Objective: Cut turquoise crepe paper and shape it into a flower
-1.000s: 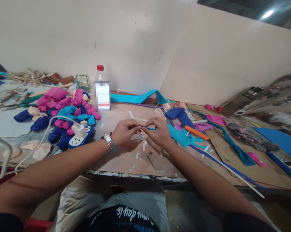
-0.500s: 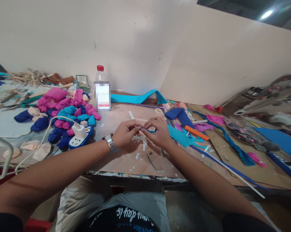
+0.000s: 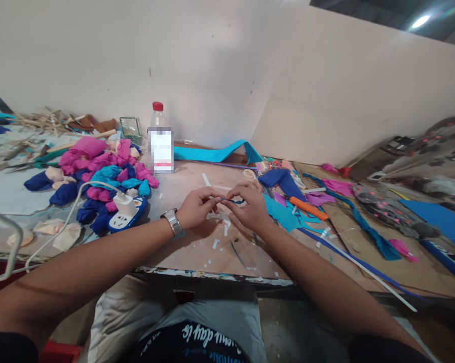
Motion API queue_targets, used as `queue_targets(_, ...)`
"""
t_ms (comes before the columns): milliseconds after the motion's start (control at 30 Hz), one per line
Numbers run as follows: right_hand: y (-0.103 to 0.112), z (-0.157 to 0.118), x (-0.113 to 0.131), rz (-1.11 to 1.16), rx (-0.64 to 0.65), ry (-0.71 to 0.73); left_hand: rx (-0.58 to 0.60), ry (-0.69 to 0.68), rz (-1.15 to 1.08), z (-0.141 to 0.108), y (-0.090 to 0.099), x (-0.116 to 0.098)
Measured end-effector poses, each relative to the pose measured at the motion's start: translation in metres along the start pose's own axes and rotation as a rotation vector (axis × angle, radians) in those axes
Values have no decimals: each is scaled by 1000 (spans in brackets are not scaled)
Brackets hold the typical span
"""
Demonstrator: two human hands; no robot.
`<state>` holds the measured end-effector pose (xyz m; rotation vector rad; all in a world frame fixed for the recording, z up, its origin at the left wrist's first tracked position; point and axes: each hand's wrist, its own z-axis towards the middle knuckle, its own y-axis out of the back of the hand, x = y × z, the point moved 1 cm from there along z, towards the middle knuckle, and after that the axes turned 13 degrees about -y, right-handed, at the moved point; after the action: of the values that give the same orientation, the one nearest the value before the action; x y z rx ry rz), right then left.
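Note:
Over the middle of the worktable (image 3: pixel 185 252), my left hand (image 3: pixel 200 207) and my right hand (image 3: pixel 248 205) meet fingertip to fingertip. Between them is a small dark blue strip (image 3: pixel 224 200), mostly hidden by the fingers. Both hands pinch it with thumb and forefinger. A metal watch (image 3: pixel 172 223) is on my left wrist. Small white scraps (image 3: pixel 215 244) and a thin dark strip (image 3: pixel 237 253) lie on the table below my hands.
Pink, blue and navy cloth bundles (image 3: pixel 99 164) are heaped at left beside a power strip (image 3: pixel 127 214) with a white plug. Behind stands a red-capped bottle (image 3: pixel 158 117). To the right lie an orange cutter (image 3: pixel 308 208), turquoise cloth (image 3: pixel 282 213) and cardboard (image 3: pixel 354 239).
The view has shifted very slightly. Less of the blue strip shows between my fingers and my right palm; both hands stay almost in place.

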<state>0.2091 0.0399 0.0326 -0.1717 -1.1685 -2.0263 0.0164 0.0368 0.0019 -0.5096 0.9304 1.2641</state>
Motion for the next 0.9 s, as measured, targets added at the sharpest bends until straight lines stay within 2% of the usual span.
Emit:
queue_targets(133, -1, 0, -2, 18, 21, 6, 8, -24, 8, 2, 2, 1)
queue_targets(433, -4, 0, -6, 3, 2, 67, 20, 43, -17, 3, 3, 6)
queue_targets(700, -2, 0, -2, 1, 12, 46, -83, 19, -3, 1, 3, 10)
queue_targets(900, -1, 0, -2, 1, 20, 21, -20, -164, 222, 2, 7, 0)
